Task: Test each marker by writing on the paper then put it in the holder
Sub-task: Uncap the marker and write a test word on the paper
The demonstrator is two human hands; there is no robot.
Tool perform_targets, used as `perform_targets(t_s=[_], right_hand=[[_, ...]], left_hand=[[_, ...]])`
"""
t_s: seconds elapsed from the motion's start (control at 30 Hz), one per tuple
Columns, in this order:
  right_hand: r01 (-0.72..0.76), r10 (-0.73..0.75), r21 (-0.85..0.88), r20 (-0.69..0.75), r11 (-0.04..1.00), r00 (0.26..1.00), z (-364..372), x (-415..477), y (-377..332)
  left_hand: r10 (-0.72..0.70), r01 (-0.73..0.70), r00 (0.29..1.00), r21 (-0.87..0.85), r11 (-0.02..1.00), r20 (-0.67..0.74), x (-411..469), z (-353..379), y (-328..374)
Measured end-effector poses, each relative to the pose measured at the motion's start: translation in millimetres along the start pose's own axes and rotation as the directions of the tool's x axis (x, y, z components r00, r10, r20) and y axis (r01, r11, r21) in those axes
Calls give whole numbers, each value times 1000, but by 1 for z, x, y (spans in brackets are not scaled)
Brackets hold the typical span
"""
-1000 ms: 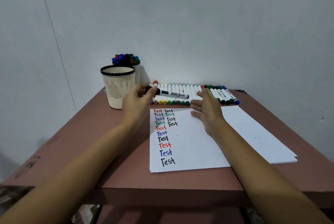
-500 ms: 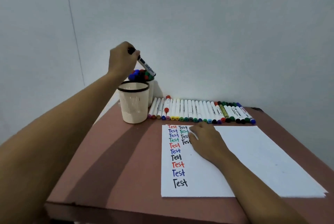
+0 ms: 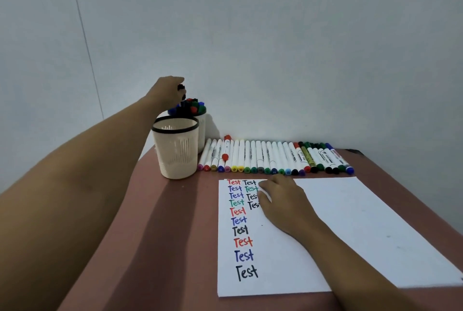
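Note:
My left hand is raised over the rear white holder and pinches the black cap end of a black marker, which points down among the coloured marker caps filling that holder. My right hand lies flat on the white paper, fingers straight, beside two columns of "Test" written in red, blue, green and black. A long row of markers lies along the wall behind the paper, with one red marker resting across it.
A cream mesh cup with a black rim stands in front of the rear holder, nothing visible inside. The brown table ends at the wall behind and drops off on the left and right.
My left hand carried the black marker from above the row up over the rear holder, then lowered it tip-down among the stored markers. The right hand settled flat on the paper.

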State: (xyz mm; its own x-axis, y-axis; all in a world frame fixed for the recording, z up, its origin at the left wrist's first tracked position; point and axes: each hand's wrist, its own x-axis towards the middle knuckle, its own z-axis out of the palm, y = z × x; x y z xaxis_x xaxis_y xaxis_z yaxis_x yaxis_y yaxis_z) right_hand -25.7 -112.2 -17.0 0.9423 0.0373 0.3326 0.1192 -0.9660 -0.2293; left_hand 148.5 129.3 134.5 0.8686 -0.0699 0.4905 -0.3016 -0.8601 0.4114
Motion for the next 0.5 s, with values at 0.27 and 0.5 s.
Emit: perform_targets(t_s=[0.27, 0.5], right_hand=[[11, -11, -1, -14, 1000, 1000, 1, -1, 0], [10, -10, -3, -14, 1000, 1000, -1, -1, -1]], left_hand=[[-124, 88, 978, 203, 975, 167, -3, 5, -7], [-50, 45, 997, 84, 995, 59, -8, 1, -4]])
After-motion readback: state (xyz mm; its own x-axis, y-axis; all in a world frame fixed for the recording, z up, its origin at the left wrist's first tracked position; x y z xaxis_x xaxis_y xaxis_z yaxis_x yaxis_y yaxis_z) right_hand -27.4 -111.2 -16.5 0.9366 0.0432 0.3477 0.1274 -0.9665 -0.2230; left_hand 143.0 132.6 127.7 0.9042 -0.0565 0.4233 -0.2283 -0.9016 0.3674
